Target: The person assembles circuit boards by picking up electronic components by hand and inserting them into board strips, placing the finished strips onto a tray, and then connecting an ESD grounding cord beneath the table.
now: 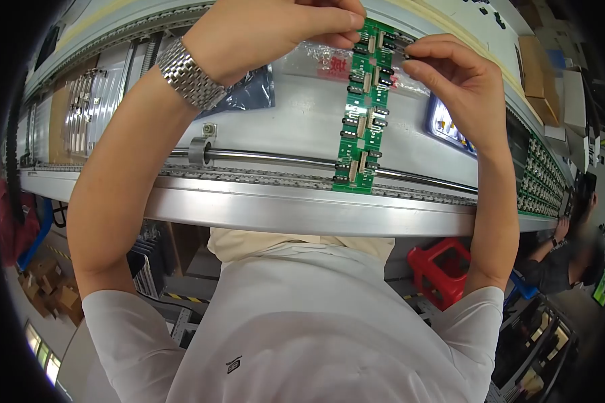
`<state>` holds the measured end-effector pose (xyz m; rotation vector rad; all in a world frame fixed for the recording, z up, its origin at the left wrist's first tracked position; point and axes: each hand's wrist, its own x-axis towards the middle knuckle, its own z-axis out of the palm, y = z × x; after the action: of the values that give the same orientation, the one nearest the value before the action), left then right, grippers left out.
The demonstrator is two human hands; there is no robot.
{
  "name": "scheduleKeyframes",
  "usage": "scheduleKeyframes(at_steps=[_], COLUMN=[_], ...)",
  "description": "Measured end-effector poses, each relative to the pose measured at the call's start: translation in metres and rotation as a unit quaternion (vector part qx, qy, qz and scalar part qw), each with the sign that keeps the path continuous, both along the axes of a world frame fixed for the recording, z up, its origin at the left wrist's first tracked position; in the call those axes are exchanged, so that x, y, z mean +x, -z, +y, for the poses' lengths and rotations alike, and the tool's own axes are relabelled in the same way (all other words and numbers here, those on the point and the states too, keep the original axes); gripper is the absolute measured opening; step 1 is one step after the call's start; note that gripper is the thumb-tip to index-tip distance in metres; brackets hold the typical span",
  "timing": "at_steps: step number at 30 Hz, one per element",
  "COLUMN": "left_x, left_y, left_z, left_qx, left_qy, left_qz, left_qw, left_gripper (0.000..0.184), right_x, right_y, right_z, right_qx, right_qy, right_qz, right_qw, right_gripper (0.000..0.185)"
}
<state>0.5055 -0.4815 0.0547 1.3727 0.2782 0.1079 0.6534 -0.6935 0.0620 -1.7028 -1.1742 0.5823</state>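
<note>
A long green circuit board (360, 124) with several black connectors and pale sockets lies across the metal conveyor rails. My left hand (296, 27), with a metal watch band (191, 75) at its wrist, is at the board's far end. Its fingers are closed, touching or just above the board's left edge; what they hold, if anything, is hidden. On the board's right side, my right hand (460, 77) makes a pinch beside the far connectors. Something small and dark shows at its fingertips, too small to name.
The near aluminium rail (269, 208) runs in front of me, with a steel rod (269, 158) behind it. A silvery bag (252, 94) and clear plastic packaging (309, 62) lie beyond. More green boards (543, 178) line the right, near a person's hand (561, 228). A red stool (440, 269) stands below.
</note>
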Motion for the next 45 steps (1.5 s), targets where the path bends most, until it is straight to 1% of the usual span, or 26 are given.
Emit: scheduleKeyframes(at_steps=[6, 10, 11, 13, 15, 16, 20, 21, 25, 26, 30, 31, 35, 36, 40, 45], left_x=[0.002, 0.002, 0.002, -0.001, -0.002, -0.002, 0.002, 0.002, 0.002, 0.003, 0.006, 0.008, 0.015, 0.016, 0.018, 0.016], left_y=[0.009, 0.007, 0.003, -0.009, -0.017, -0.016, -0.007, -0.008, -0.016, -0.015, -0.002, 0.002, 0.018, 0.018, 0.016, 0.015], left_z=[0.009, 0.007, 0.005, 0.000, -0.004, -0.005, -0.006, -0.008, -0.016, -0.016, -0.011, -0.009, -0.002, -0.001, -0.004, 0.001], left_qx=[0.022, 0.074, 0.073, 0.214, 0.350, 0.350, 0.412, 0.411, 0.407, 0.407, 0.449, 0.451, 0.499, 0.501, 0.521, 0.545], left_qy=[0.037, 0.005, 0.005, -0.022, -0.048, -0.047, -0.055, -0.054, -0.047, -0.046, -0.051, -0.049, -0.025, -0.022, -0.008, 0.010], left_qz=[-0.045, -0.038, -0.038, -0.012, 0.015, 0.016, -0.042, -0.041, 0.045, 0.046, -0.053, -0.056, -0.158, -0.160, -0.161, -0.156], left_qw=[0.998, 0.996, 0.997, 0.977, 0.935, 0.935, 0.909, 0.909, 0.911, 0.911, 0.891, 0.889, 0.852, 0.850, 0.838, 0.824], left_gripper=[0.019, 0.019, 0.019, 0.017, 0.015, 0.015, 0.012, 0.012, 0.012, 0.012, 0.014, 0.014, 0.015, 0.015, 0.015, 0.016], right_x=[0.002, -0.006, -0.006, -0.006, -0.006, -0.007, -0.011, -0.012, -0.017, -0.018, -0.019, -0.016, 0.020, 0.027, 0.045, 0.039], right_y=[0.001, -0.004, -0.004, -0.004, -0.004, -0.004, -0.006, -0.006, -0.005, -0.006, -0.021, -0.020, 0.000, 0.001, 0.010, 0.004], right_z=[0.001, 0.002, 0.002, 0.002, 0.003, 0.003, 0.004, 0.005, 0.008, 0.009, 0.011, 0.011, 0.008, 0.009, 0.014, 0.016], right_qx=[-0.007, -0.021, -0.022, -0.020, -0.016, -0.016, -0.036, -0.037, -0.059, -0.059, -0.069, -0.067, 0.038, 0.040, -0.164, -0.158], right_qy=[-0.017, 0.001, 0.001, -0.016, -0.032, -0.032, -0.031, -0.030, -0.008, -0.008, -0.066, -0.063, 0.007, 0.011, 0.078, 0.055], right_qz=[-0.024, -0.114, -0.113, -0.180, -0.245, -0.244, -0.281, -0.280, -0.253, -0.252, -0.301, -0.302, -0.293, -0.293, -0.239, -0.208], right_qw=[1.000, 0.993, 0.993, 0.983, 0.969, 0.969, 0.959, 0.959, 0.966, 0.966, 0.949, 0.949, 0.955, 0.955, 0.954, 0.964], right_gripper=[0.016, 0.015, 0.015, 0.014, 0.013, 0.013, 0.013, 0.013, 0.013, 0.013, 0.014, 0.014, 0.020, 0.020, 0.042, 0.041])
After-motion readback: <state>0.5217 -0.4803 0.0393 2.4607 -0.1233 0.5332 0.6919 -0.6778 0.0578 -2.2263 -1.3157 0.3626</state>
